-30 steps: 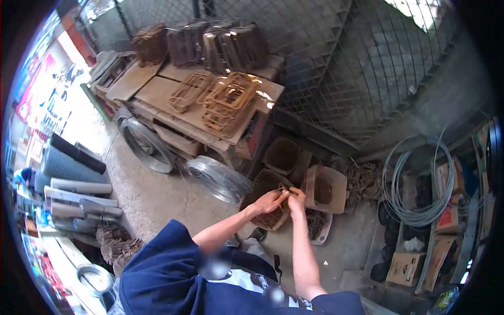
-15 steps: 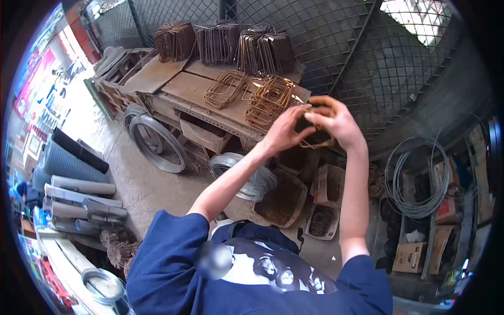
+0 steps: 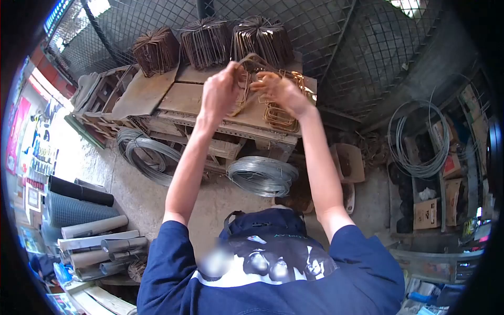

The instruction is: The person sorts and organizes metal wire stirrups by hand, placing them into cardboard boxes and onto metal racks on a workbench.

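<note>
Both hands are raised over a work table (image 3: 184, 97) with a bent, rusty rebar stirrup (image 3: 254, 55) between them, slightly blurred by motion. My left hand (image 3: 218, 95) has its fingers closed on the stirrup's left side. On the other side my right hand (image 3: 283, 93) is closed on it with bent fingers. Just below and behind the right hand, a loose pile of rusty stirrups (image 3: 282, 116) lies on the table's right end. More stirrups lie behind the held one, partly hidden by my hands.
Three bundles of stirrups, left (image 3: 156, 52), middle (image 3: 206, 44) and right (image 3: 262, 43), stand along the table's back, before a mesh fence (image 3: 325, 31). Wire coils (image 3: 262, 176) lie below the table. Mesh rolls (image 3: 79, 210) are at left; cardboard boxes (image 3: 426, 214) at right.
Both hands have moved left, from beyond the table's right end to over the tabletop, carrying the stirrup. They are wider apart, and the view has shifted.
</note>
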{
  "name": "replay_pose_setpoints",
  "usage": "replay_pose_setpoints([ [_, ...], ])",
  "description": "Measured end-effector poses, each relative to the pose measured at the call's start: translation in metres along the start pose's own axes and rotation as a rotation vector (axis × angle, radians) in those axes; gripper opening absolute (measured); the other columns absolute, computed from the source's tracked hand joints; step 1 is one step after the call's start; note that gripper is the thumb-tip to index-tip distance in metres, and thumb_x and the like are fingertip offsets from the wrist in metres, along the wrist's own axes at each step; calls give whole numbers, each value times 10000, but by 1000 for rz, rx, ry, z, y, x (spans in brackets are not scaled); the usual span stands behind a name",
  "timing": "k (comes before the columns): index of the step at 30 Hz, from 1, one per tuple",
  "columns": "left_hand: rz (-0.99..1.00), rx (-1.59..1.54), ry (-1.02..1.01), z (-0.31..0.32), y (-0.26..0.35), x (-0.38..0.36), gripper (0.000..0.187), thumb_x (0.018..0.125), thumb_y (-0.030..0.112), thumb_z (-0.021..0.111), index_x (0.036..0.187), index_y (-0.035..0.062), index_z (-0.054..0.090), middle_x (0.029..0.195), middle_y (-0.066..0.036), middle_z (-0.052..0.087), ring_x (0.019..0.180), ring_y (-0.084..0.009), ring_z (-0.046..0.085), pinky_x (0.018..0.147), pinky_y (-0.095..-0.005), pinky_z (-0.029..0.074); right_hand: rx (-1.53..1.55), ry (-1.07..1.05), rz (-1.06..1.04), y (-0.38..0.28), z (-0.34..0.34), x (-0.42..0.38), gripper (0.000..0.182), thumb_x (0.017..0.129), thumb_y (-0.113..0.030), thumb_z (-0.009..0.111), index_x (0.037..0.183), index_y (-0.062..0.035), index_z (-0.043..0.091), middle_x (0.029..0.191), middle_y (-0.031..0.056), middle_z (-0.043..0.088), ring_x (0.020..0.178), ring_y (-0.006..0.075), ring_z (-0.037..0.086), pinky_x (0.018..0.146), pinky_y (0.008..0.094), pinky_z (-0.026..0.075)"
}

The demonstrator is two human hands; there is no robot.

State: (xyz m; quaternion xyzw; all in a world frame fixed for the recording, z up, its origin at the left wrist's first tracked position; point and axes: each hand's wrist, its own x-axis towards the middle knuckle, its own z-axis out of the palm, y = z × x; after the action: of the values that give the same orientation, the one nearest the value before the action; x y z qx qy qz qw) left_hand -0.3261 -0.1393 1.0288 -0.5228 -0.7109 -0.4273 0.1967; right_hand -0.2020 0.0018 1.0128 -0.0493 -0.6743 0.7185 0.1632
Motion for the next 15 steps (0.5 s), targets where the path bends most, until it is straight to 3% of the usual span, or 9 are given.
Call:
replay_pose_setpoints([
  [1, -16, 0, -21, -5, -6, 6, 159, 917, 121, 409, 882, 3, 508, 661, -114, 620, 595, -215, 640, 478, -316, 481, 48, -73, 25, 14, 8, 3, 593, 776, -429, 635, 1169, -21, 461, 1054, 105, 582, 994, 161, 546, 870, 321, 425],
  [2, -48, -87, -16, -6, -16, 11, 177, 924, 134, 402, 887, -3, 509, 665, -115, 616, 595, -197, 639, 478, -308, 479, -20, -65, -25, 28, 15, 9, 466, 812, -322, 624, 1133, -14, 485, 1050, 90, 585, 972, 159, 560, 855, 310, 438],
  [3, -81, -171, -3, -6, -27, 18, 196, 930, 146, 396, 892, -9, 509, 668, -115, 611, 596, -180, 639, 477, -299, 478, -18, -69, -20, 30, 22, 16, 466, 812, -322, 624, 1133, -14, 485, 1050, 90, 585, 972, 159, 560, 855, 310, 438],
  [5, -104, -219, 18, -3, -44, 29, 240, 940, 182, 386, 901, -20, 510, 677, -112, 607, 596, -172, 635, 486, -281, 483, 48, -95, -48, 34, 31, 30, 342, 869, -206, 550, 1135, -1, 487, 1038, 110, 584, 987, 191, 568, 859, 308, 456],
  [7, -333, -322, -7, 3, -59, 37, 275, 944, 203, 382, 883, -29, 516, 681, -105, 615, 595, -163, 631, 495, -268, 487, 38, -102, -90, 39, 30, 48, 286, 869, -175, 548, 1087, 7, 510, 992, 109, 597, 903, 183, 600, 799, 293, 488],
  [8, -319, -270, -18, 7, -68, 38, 311, 946, 225, 375, 878, -37, 528, 684, -106, 620, 597, -167, 632, 500, -268, 487, 0, -19, -46, 41, 28, 55, 256, 870, -158, 543, 1063, 8, 516, 969, 103, 603, 868, 178, 607, 771, 291, 497],
  [11, -390, 8, -112, 41, -118, 41, 336, 930, 278, 402, 901, -14, 567, 721, -126, 638, 605, -189, 638, 553, -315, 499, -11, 119, 6, 56, 18, 76, 197, 865, -122, 538, 1012, 8, 521, 904, 89, 614, 780, 163, 620, 651, 280, 518],
  [13, -507, 158, -263, 42, -111, 46, 388, 883, 341, 418, 817, 12, 612, 728, -143, 636, 789, -323, 614, 729, -431, 472, -297, 218, 125, 67, 7, 86, 225, 851, -124, 556, 1025, 13, 514, 885, 88, 618, 768, 156, 621, 585, 275, 510],
  [15, -579, 108, -330, 65, -139, 47, 379, 870, 341, 437, 789, 28, 636, 745, -152, 637, 787, -313, 617, 725, -424, 474, -299, 211, 122, 89, -5, 104, 251, 840, -129, 570, 1030, 22, 506, 876, 86, 621, 736, 148, 621, 531, 273, 497],
])
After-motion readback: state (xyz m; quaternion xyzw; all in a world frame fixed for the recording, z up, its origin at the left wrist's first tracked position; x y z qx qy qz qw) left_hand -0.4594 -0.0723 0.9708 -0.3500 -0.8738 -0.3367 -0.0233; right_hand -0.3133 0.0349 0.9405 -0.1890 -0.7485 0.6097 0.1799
